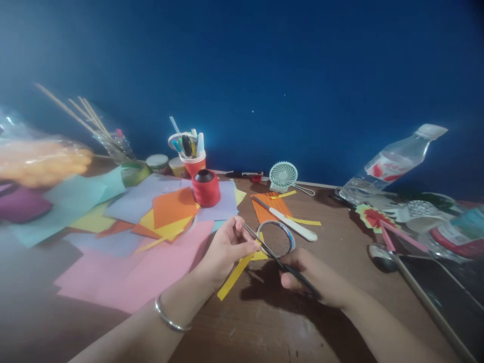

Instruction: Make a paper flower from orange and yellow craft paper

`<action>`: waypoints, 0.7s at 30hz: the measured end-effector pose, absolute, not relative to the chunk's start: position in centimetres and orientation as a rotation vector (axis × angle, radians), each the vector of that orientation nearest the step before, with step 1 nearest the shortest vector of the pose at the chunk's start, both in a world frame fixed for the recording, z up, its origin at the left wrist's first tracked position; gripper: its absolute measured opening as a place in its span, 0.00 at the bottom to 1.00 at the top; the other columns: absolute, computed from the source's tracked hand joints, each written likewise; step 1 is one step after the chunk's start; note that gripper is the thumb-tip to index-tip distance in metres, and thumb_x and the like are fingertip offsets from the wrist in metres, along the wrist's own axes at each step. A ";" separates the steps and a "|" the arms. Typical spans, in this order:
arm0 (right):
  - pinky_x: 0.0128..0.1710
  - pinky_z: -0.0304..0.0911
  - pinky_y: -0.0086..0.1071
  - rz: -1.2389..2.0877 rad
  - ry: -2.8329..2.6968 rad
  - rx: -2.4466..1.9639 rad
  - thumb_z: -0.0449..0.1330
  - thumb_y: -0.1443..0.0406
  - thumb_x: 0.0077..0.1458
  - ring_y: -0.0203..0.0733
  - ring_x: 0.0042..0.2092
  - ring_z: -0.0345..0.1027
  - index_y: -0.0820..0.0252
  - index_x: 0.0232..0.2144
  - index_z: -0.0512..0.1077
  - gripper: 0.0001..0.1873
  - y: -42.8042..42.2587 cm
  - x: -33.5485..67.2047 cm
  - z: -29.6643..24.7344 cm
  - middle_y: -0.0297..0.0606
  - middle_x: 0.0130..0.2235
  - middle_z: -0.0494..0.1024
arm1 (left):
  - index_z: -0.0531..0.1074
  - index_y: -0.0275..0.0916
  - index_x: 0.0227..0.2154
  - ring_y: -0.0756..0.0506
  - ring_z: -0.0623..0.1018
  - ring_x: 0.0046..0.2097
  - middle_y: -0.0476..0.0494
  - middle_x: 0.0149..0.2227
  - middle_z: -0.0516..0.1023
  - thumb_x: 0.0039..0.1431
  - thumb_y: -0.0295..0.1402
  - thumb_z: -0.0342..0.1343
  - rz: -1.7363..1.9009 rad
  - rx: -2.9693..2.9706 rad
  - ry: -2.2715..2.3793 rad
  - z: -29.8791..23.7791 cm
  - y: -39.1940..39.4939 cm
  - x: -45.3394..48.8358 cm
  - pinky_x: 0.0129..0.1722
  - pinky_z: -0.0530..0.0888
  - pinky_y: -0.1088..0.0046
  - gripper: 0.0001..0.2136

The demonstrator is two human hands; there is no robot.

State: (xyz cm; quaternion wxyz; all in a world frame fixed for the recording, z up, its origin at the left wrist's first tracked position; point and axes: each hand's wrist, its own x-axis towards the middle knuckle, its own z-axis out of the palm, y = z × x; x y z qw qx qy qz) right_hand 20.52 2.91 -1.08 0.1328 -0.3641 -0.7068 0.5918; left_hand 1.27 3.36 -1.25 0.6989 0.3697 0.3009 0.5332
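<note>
Between its fingertips my left hand [232,244] pinches a narrow yellow paper strip [235,278], whose lower end hangs toward the table. My right hand [302,275] is closed around the handles of a pair of black-handled scissors [270,252]. The blades point up and left, reaching past the strip at my left fingertips; whether they touch the paper I cannot tell. Just beyond the scissors lies a roll of tape [291,241] on its side. A white-handled knife [298,229] rests behind it, partly over an orange pleated paper [260,207].
Coloured paper sheets [143,275] spread across the left. A red thread spool [206,190] and a pen cup [194,164] stand behind them. A small fan [283,175] is near the blue wall. At right are a tilted plastic bottle [393,161], a paper flower [374,218] and a dark tablet-like slab [438,292].
</note>
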 end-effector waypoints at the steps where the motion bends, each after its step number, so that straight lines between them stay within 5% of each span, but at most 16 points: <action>1: 0.18 0.37 0.26 1.724 -2.038 -1.061 0.51 0.42 0.44 0.28 0.20 0.42 0.61 0.16 0.55 0.28 2.9 20.5 -1.1 0.26 0.16 0.53 | 0.57 0.39 0.27 0.55 0.69 0.24 0.57 0.21 0.69 0.41 0.21 0.62 1.190 0.824 0.671 -1.2 3.3 1.3 0.26 0.64 0.81 0.17; 14: 0.20 0.46 0.25 1.827 -1.698 -0.832 0.50 0.43 0.46 0.33 0.25 0.56 0.64 0.26 0.63 0.27 3.0 20.5 -0.1 0.35 0.25 0.64 | 0.55 0.39 0.26 0.55 0.70 0.27 0.55 0.24 0.70 0.45 0.21 0.60 1.161 0.908 0.681 -1.2 3.3 1.3 0.28 0.64 0.80 0.16; 17: 0.24 0.52 0.27 1.591 -1.687 -0.923 0.53 0.44 0.44 0.35 0.27 0.58 0.64 0.30 0.64 0.27 3.3 20.1 -0.1 0.36 0.27 0.65 | 0.54 0.40 0.26 0.54 0.71 0.28 0.51 0.27 0.74 0.45 0.21 0.60 1.132 0.923 0.682 -1.0 3.2 1.3 0.28 0.65 0.80 0.17; 21: 0.33 0.57 0.33 0.863 -1.659 -1.495 0.59 0.51 0.42 0.42 0.34 0.62 0.63 0.44 0.62 0.30 4.7 20.8 -1.1 0.40 0.35 0.67 | 0.53 0.40 0.25 0.54 0.71 0.27 0.49 0.27 0.75 0.44 0.22 0.61 1.143 0.935 0.693 -0.5 3.1 1.4 0.25 0.63 0.81 0.18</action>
